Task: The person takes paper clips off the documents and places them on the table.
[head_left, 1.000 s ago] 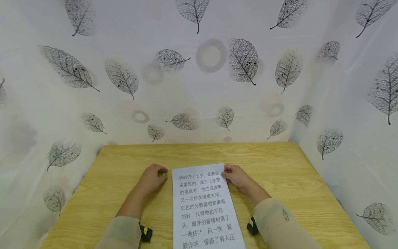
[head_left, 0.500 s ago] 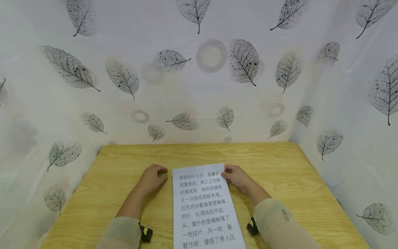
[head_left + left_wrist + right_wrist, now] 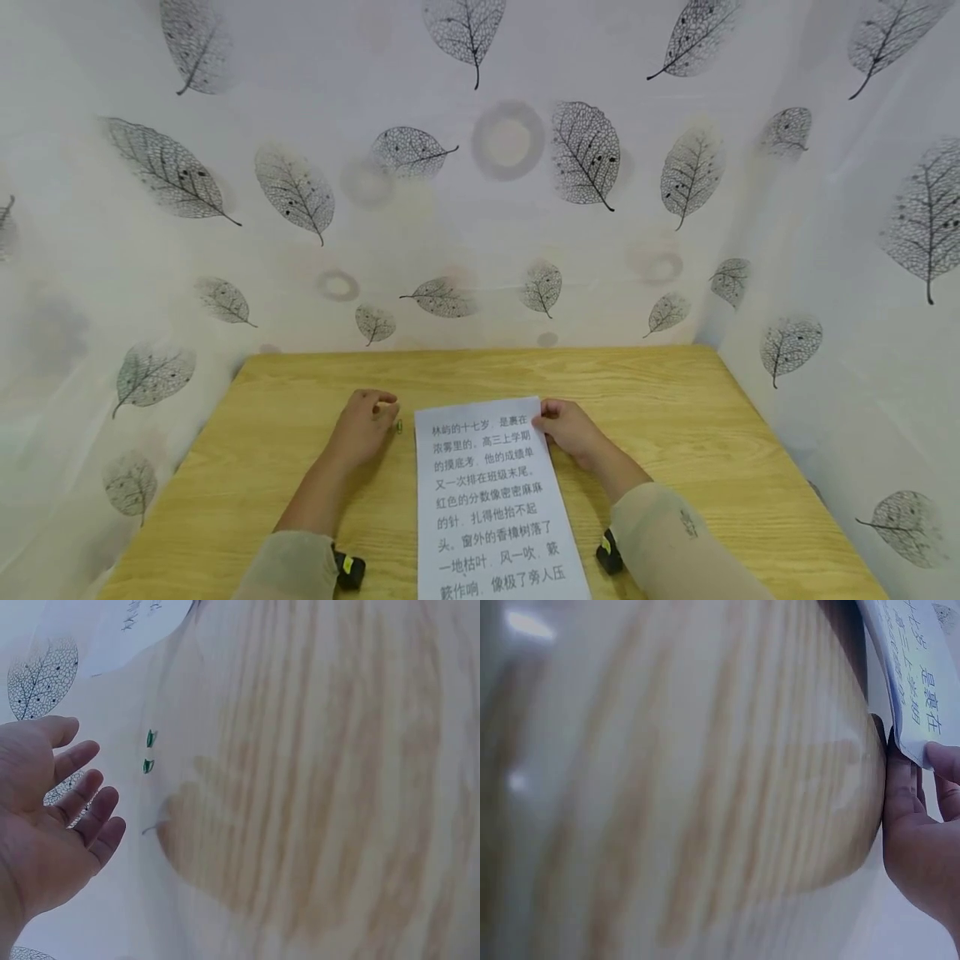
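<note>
A white sheet of paper (image 3: 487,500) printed with rows of Chinese characters lies in the middle of the table. My right hand (image 3: 573,429) pinches its top right corner between thumb and fingers; the right wrist view shows the thumb on the printed face of the paper (image 3: 907,682). To the left of the sheet, my left hand (image 3: 365,429) holds nothing, its fingers loosely extended and apart. Beside its fingertips is a small green paper clip (image 3: 399,427). Two small green clips (image 3: 151,738) show on the tabletop in the left wrist view, just off the fingers.
The wood-grain table (image 3: 660,400) is enclosed at the back and sides by a white leaf-patterned curtain (image 3: 480,217). A black wrist device (image 3: 350,570) sits at the left cuff, another (image 3: 609,552) at the right cuff.
My left hand has drawn slightly left and its fingers have spread away from the green clips. The right hand and the paper stay in place; the head view has tilted slightly.
</note>
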### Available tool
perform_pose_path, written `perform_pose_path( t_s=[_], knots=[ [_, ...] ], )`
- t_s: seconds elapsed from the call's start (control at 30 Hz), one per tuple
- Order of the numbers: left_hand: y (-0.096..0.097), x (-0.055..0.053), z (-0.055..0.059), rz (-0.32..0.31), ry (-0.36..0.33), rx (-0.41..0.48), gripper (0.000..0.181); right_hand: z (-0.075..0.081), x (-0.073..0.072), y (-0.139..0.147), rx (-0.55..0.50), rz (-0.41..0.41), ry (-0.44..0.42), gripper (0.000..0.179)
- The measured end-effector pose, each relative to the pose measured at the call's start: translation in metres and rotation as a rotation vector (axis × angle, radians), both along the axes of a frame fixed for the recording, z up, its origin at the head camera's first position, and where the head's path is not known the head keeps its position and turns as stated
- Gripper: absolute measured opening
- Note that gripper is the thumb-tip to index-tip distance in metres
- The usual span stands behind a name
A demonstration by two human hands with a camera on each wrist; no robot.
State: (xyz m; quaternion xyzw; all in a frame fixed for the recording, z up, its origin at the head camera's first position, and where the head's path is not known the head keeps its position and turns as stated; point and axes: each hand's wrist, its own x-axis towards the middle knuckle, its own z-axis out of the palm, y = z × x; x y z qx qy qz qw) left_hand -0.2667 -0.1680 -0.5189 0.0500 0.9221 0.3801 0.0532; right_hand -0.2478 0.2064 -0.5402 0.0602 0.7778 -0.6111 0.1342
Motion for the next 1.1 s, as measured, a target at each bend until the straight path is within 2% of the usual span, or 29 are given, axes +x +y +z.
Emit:
perform_pose_path(
  t_s=[0.27,0.57,0.67,0.87,0.97,1.1],
  knots=[
    [0.002,0.0,0.006,-0.01,0.008,-0.01,0.041,0.019,-0.003,0.0,0.058,-0.064,0.02,0.014],
    [0.005,0.001,0.009,-0.007,-0.026,0.015,0.041,0.023,-0.013,0.006,0.19,-0.111,0.045,0.014],
    [0.005,0.002,0.009,-0.011,-0.022,0.017,0.041,0.017,-0.019,0.007,0.283,-0.105,0.072,0.018],
    [0.004,0.003,0.009,-0.009,-0.009,-0.006,0.038,0.005,-0.031,0.006,0.549,-0.025,0.153,0.025],
    [0.004,0.003,0.008,-0.012,0.0,-0.015,0.036,0.007,-0.032,0.003,0.65,0.009,0.195,0.028],
    [0.004,0.003,0.008,-0.019,0.002,-0.012,0.036,0.011,-0.03,0.0,0.717,0.031,0.221,0.04]
  ],
)
